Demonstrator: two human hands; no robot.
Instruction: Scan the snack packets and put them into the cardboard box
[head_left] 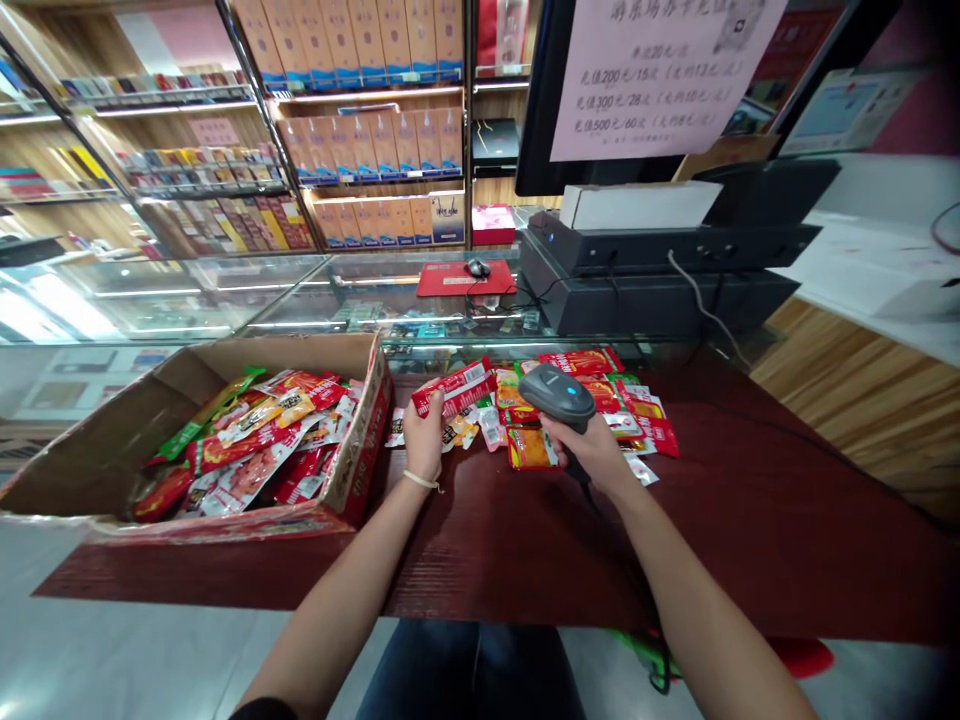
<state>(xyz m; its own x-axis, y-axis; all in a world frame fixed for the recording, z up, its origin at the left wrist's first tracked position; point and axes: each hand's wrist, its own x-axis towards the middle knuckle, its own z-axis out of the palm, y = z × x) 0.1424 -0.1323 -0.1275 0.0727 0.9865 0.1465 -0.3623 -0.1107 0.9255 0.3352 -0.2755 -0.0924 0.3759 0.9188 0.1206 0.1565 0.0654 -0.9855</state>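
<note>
My left hand [424, 436] is closed on a red snack packet [454, 386], holding it up just above the dark red table [750, 520]. My right hand [592, 447] grips a grey barcode scanner [559, 394] with a blue light, its head close to the right of that packet. Under and behind both hands lies a loose pile of red, orange and green snack packets [600, 400] on the table. A cardboard box [360, 440] to the left of my left hand holds several more packets [247, 440].
Beyond the table runs a glass display counter [300, 290] with a red mouse pad [465, 278] and mouse. A black cash register [660, 270] with a monitor and a paper notice [660, 70] stands at the back right. Shelves of boxed goods [375, 130] line the far wall.
</note>
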